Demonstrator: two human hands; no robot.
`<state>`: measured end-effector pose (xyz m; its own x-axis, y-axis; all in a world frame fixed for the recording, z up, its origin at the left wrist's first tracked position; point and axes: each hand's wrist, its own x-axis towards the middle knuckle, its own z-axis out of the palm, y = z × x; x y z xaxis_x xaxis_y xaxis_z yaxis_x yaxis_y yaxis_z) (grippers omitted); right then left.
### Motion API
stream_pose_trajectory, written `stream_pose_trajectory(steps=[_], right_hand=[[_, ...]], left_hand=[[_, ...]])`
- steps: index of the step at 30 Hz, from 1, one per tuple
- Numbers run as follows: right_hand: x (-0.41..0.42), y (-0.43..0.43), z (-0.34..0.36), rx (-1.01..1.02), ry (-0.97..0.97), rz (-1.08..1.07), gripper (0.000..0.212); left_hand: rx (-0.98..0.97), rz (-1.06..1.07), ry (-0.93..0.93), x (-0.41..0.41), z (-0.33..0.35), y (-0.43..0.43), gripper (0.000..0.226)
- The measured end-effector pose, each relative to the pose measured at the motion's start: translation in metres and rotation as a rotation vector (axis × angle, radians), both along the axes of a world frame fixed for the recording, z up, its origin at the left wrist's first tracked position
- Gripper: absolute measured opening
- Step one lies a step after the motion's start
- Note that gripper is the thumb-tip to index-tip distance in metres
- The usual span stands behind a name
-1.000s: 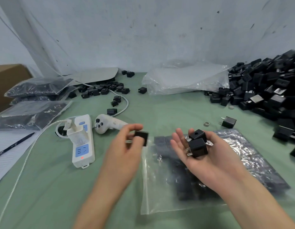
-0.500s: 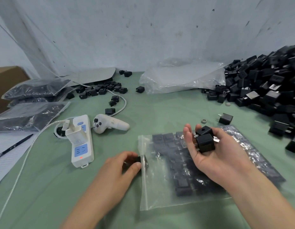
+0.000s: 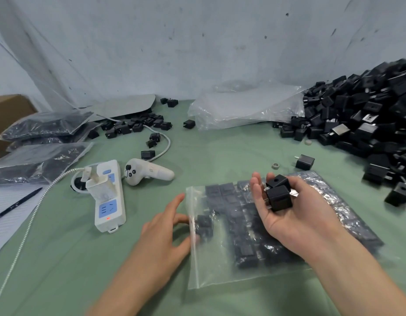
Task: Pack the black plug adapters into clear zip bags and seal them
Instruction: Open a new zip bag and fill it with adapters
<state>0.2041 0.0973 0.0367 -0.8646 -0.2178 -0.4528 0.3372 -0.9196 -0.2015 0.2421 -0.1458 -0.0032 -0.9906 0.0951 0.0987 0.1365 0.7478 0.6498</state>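
Observation:
A clear zip bag point(image 3: 220, 270) lies flat on the green table, mouth to the left, with rows of black plug adapters inside. One adapter point(image 3: 204, 224) sits just inside the mouth. My left hand point(image 3: 165, 231) rests at the bag's mouth with fingers spread, its fingertips and thumb touching the bag's edge and gripping nothing. My right hand point(image 3: 286, 215) hovers palm up over the bag and holds two black adapters point(image 3: 278, 197), with the fingers curled round them. A large heap of loose adapters point(image 3: 368, 115) fills the right side.
A stack of empty bags point(image 3: 243, 108) lies at the back. Filled bags point(image 3: 45, 126) and a cardboard box point(image 3: 8, 115) sit at the left. A power strip point(image 3: 108, 197), a white controller point(image 3: 149, 172), a pen point(image 3: 15, 205) and a stray adapter point(image 3: 304, 161) lie nearby.
My left hand came down from mid-air with one adapter, slid it into the bag's mouth and let go. My right hand kept its two adapters and barely shifted.

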Motion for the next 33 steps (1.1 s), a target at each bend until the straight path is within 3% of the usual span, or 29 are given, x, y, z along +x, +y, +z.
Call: stream_pose_trajectory(steps=[3,8,17,26,29,33], right_hand=[[0.000,0.000,0.000,0.001,-0.004,0.000,0.019],[0.001,0.000,0.001,0.011,-0.014,0.003,0.018],[0.002,0.000,-0.001,0.019,-0.056,0.039,0.015],[0.005,0.003,-0.001,0.083,0.044,0.074,0.019],[0.008,-0.001,0.004,0.274,0.154,0.085,0.015],[0.013,-0.010,0.005,1.006,0.520,0.106,0.019]], left_hand=[[0.015,-0.016,0.010,-0.002,-0.005,0.005,0.082],[0.069,-0.006,0.025,-0.010,-0.017,0.013,0.080],[-0.034,0.042,0.094,-0.015,-0.025,0.024,0.097],[-0.031,0.033,0.077,-0.005,-0.011,0.012,0.075],[0.078,0.165,0.237,0.001,0.001,0.004,0.054],[0.403,0.187,0.329,0.008,0.026,0.027,0.026]])
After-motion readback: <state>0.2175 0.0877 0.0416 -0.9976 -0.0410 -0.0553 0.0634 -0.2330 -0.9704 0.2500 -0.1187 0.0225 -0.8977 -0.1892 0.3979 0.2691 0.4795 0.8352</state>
